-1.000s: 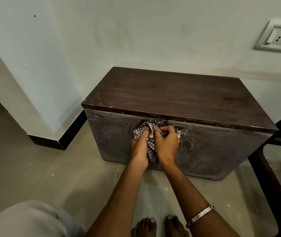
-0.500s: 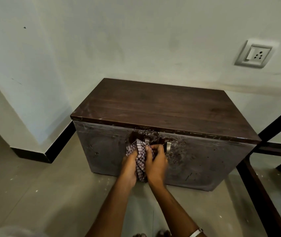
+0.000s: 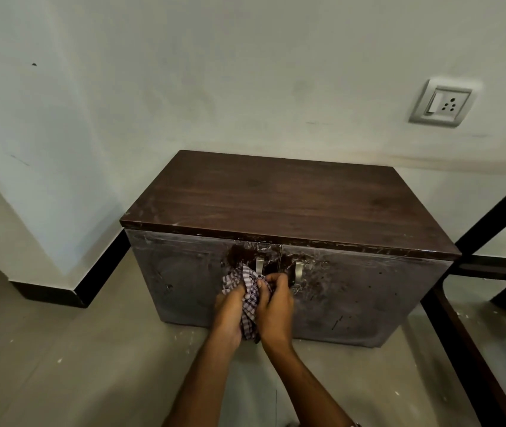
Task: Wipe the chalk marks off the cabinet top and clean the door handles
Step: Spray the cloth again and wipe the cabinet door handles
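My head view is dim and evenly lit, with a greenish-grey cast over the pale plastered wall [image 3: 245, 72]. The light is soft and I cannot place its source. The dark brown wooden cabinet top [image 3: 288, 201] carries a faint dull sheen, without hard glare. The scuffed grey cabinet front [image 3: 368, 297] sits in shade. Wide-angle bending curves the black skirting strip [image 3: 103, 272] and tilts the white wall socket plate [image 3: 441, 103]. Focus is fairly sharp centrally, softer toward the corners.

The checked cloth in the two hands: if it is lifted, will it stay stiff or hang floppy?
Probably floppy: the checked cloth bunches in folds between the left hand and the right hand. It looks thin, so likely light. It should not slip easily.
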